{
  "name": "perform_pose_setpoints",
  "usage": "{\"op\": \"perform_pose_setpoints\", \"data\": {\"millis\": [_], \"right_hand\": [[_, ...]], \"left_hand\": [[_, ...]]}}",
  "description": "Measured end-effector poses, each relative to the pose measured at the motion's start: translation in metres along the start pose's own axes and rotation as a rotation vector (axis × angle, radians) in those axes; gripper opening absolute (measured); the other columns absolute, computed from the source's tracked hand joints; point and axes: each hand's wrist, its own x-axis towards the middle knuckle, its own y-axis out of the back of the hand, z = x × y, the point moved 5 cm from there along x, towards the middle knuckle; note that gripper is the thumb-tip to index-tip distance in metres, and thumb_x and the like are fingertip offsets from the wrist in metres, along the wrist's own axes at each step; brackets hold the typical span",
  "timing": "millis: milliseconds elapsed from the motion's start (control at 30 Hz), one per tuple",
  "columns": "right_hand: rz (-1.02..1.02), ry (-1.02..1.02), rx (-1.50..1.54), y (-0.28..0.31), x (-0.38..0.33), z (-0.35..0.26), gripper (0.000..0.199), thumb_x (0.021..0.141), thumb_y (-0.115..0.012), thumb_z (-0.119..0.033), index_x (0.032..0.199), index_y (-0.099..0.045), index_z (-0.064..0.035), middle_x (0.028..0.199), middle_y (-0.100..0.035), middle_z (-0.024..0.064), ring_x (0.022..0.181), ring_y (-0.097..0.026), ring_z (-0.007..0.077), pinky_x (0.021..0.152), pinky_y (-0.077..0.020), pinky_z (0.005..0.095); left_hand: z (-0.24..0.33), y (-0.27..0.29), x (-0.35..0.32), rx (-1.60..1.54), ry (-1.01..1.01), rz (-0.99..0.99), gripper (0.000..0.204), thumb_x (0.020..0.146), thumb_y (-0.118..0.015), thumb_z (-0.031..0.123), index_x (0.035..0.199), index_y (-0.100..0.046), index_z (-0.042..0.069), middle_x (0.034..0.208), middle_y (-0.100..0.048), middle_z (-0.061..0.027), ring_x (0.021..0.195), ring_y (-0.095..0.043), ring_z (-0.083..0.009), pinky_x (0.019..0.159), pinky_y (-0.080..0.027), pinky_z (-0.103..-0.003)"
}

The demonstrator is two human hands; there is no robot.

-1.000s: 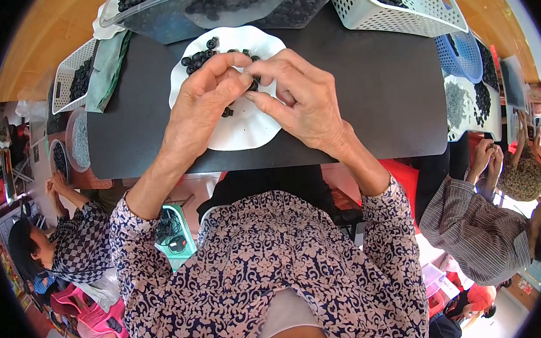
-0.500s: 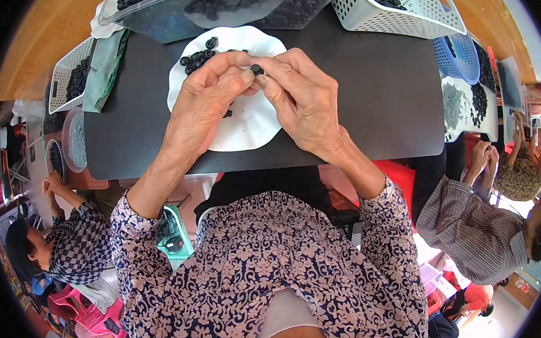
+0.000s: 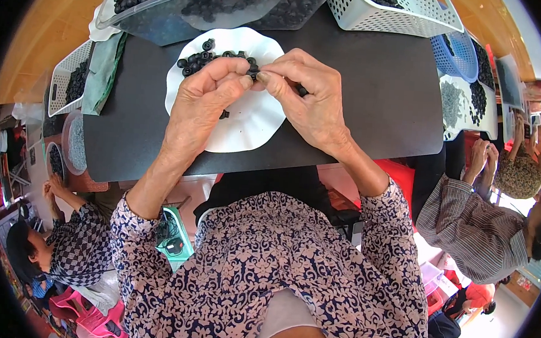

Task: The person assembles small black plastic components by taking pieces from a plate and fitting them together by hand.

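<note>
Over a white wavy-rimmed plate (image 3: 243, 136), my left hand (image 3: 203, 100) is closed in a pinch on a small black round part (image 3: 252, 75). The thumb and forefinger of my right hand (image 3: 312, 100) come up against the other side of that part. Within the curled fingers of my right hand sits another black piece (image 3: 302, 91). Several black ring-shaped parts (image 3: 196, 61) lie on the far left of the plate. One more black part (image 3: 224, 114) shows beside my left hand. My fingers partly hide the parts behind them.
The plate stands on a dark table (image 3: 380, 95). Behind it is a clear bin (image 3: 167, 29) of black parts, with a white perforated basket (image 3: 391, 18) to its right. A green cloth (image 3: 104, 75) hangs at the left edge. Co-workers sit on both sides.
My fingertips have drawn slightly apart, and more black parts show behind them. A black piece has come into sight in my right hand's curled fingers.
</note>
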Motion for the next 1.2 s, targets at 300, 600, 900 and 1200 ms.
{"op": "perform_pose_setpoints", "data": {"millis": [300,600,900,1200], "right_hand": [[-0.036,0.178,-0.177,-0.009,0.004,-0.017,0.032,0.074,-0.073,-0.005,0.104,-0.063,-0.0028,0.093,-0.058,0.0067,0.070,-0.063,0.0212,0.062,-0.0534,0.0315],[-0.024,0.209,-0.187,-0.010,-0.002,-0.015,0.036,0.069,-0.075,-0.001,0.103,-0.063,-0.0010,0.090,-0.061,0.0090,0.072,-0.063,0.0249,0.060,-0.0525,0.0321],[0.046,0.308,-0.128,-0.012,-0.007,-0.017,0.031,0.070,-0.072,0.004,0.099,-0.064,0.0006,0.088,-0.062,0.0089,0.071,-0.063,0.0242,0.058,-0.0522,0.0312],[0.108,-0.217,0.364,0.012,0.002,0.013,0.013,0.086,-0.064,-0.003,0.100,-0.065,-0.0014,0.086,-0.063,-0.0011,0.071,-0.055,0.0025,0.060,-0.0455,0.0199]], "left_hand": [[0.002,-0.007,-0.001,-0.113,0.075,-0.068,0.015,0.092,-0.057,0.007,0.104,-0.063,0.000,0.094,-0.064,-0.0023,0.090,-0.060,-0.0109,0.083,-0.047,-0.024],[0.013,-0.019,0.008,0.076,-0.092,-0.058,0.045,0.100,-0.040,0.035,0.118,-0.055,-0.003,0.113,-0.060,-0.0147,0.105,-0.054,-0.0179,0.095,-0.041,-0.031],[0.010,-0.038,0.008,0.079,-0.029,-0.259,0.059,0.101,-0.024,0.044,0.131,-0.046,-0.001,0.127,-0.054,-0.0225,0.120,-0.049,-0.0263,0.104,-0.036,-0.037],[0.033,-0.007,0.017,0.560,-0.234,-0.088,0.036,0.098,-0.044,0.032,0.113,-0.060,0.002,0.099,-0.064,-0.0050,0.094,-0.054,-0.0131,0.087,-0.040,-0.027]]}}
